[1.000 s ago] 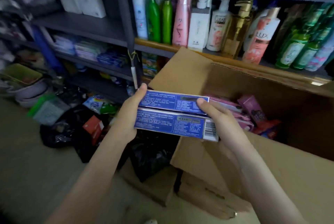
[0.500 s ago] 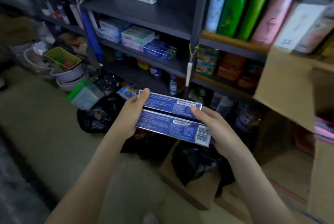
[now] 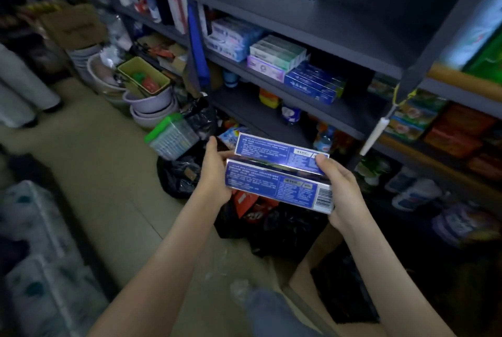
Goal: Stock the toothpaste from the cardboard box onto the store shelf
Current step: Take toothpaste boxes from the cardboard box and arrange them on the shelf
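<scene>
- Left hand (image 3: 214,176) and right hand (image 3: 341,195) each grip one end of two blue toothpaste boxes (image 3: 277,170). Thumbs lie on top and fingers curl beneath. Neither hand holds anything else.
- The boxes are stacked flat, the upper one set back from the lower. They are held in the air in front of the shelf (image 3: 343,116), lower than it and well apart from it, above black bags (image 3: 184,173) on the floor.
- Step in hand, as judged: carry the pair to the shelf and set it down by the matching blue stock (image 3: 315,83).
- To do it well:
  - Square the two boxes first, since the offset stack could shear when pushed.
  - Raise them to board height before moving in.
  - Lead with one long edge and slide them in level.
  - Keep both ends pinched until the underside rests on the board.
- Edges to watch:
  - The upper board (image 3: 312,18) overhangs the slot, so headroom looks modest.
  - The slanting post (image 3: 434,37) closes off the right side, and a white tag (image 3: 376,132) hangs from it near the right hand's path.
- Open room: there is a dark gap between the blue stock and the post. Its depth cannot be told. The front lip there looks bare.
- A cardboard edge (image 3: 301,279) shows low in the view. I cannot tell whether it belongs to the supply box.
</scene>
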